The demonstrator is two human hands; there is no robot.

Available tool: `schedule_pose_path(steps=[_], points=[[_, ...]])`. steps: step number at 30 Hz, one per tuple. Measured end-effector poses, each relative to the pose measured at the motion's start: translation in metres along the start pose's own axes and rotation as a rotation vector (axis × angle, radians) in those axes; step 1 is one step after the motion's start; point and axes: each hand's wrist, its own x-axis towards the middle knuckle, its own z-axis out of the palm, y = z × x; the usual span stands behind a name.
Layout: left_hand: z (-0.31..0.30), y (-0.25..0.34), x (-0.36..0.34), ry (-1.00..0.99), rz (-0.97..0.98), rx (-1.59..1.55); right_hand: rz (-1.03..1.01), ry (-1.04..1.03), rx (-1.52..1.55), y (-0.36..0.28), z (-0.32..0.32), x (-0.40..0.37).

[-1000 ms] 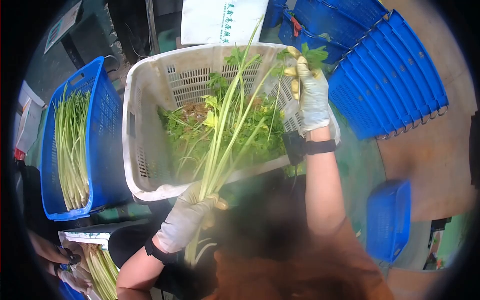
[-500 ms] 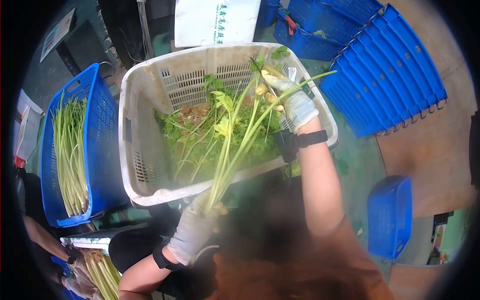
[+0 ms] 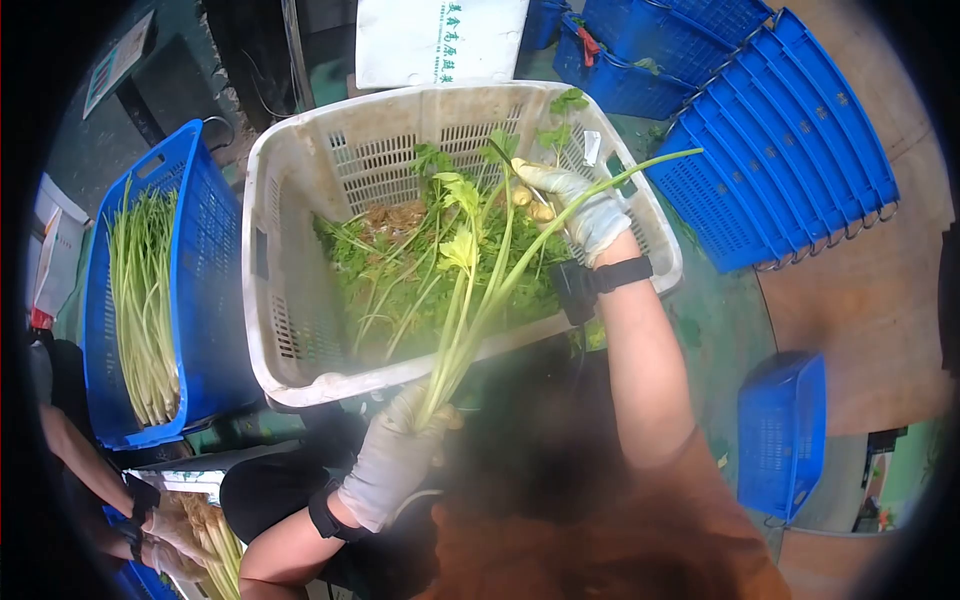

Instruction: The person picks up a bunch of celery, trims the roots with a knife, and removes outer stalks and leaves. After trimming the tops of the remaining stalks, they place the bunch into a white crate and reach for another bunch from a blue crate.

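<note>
My left hand [image 3: 393, 460], in a pale glove, is closed around the lower ends of a few long green leafy stalks [image 3: 470, 325] that slant up over the white basket. My right hand [image 3: 575, 205], also gloved, has its fingers curled beside the upper part of the stalks, above the basket's right side. A thin dark object [image 3: 500, 151] shows by its fingertips; I cannot make out what it is. Beneath the hands, the large white basket [image 3: 330, 392] holds loose green leaves and stems [image 3: 385, 265] and some brown root-like bits.
A blue basket [image 3: 215, 330] of long stalks [image 3: 145, 310] stands at left. A co-worker's gloved hands [image 3: 178, 535] touch stalks at lower left. Nested blue baskets [image 3: 770, 150] are at upper right, a blue basket [image 3: 780, 435] at right, and a white box [image 3: 440, 40] behind.
The stalks' leafy part has shifted slightly relative to my right hand, whose fingers have moved a little. The co-worker's hands have moved to the right over the stalks.
</note>
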Motion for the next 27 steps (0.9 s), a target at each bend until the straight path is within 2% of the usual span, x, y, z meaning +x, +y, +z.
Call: schedule_pose_path(steps=[2,4,11,13,14,15,18,19,22,23,26,27], points=[[0.0,0.001,0.0,-0.007,-0.016,0.008,0.016,0.001,-0.006,0.001,-0.002,0.0],[-0.001,0.002,0.0,-0.003,-0.014,0.007,-0.002,-0.211,0.115,-0.002,-0.004,-0.006],[-0.001,0.002,0.0,-0.008,-0.016,0.042,0.005,-0.162,0.028,-0.007,-0.001,-0.008],[0.001,0.006,-0.001,-0.009,-0.003,0.075,-0.039,-0.141,0.139,-0.008,0.004,-0.01],[0.002,0.008,0.0,-0.01,0.01,0.104,-0.041,-0.227,0.154,-0.011,0.0,-0.01],[0.001,0.009,0.001,-0.012,0.011,0.109,-0.045,-0.224,0.157,-0.009,-0.005,-0.004],[0.0,0.013,0.005,0.024,0.04,0.136,-0.146,0.01,0.06,-0.002,-0.013,0.005],[-0.001,0.014,0.007,0.02,0.04,0.141,-0.149,0.015,0.064,-0.007,-0.01,-0.003],[-0.005,0.022,0.016,0.048,0.027,0.145,-0.182,0.234,-0.195,-0.022,-0.004,-0.022],[-0.007,0.023,0.02,0.064,0.052,0.168,-0.182,0.242,-0.19,-0.022,-0.007,-0.024],[-0.012,0.028,0.03,0.125,0.134,0.18,-0.301,0.463,-0.369,-0.023,-0.015,-0.026],[-0.013,0.028,0.032,0.121,0.135,0.181,-0.302,0.467,-0.37,-0.025,-0.019,-0.028]])
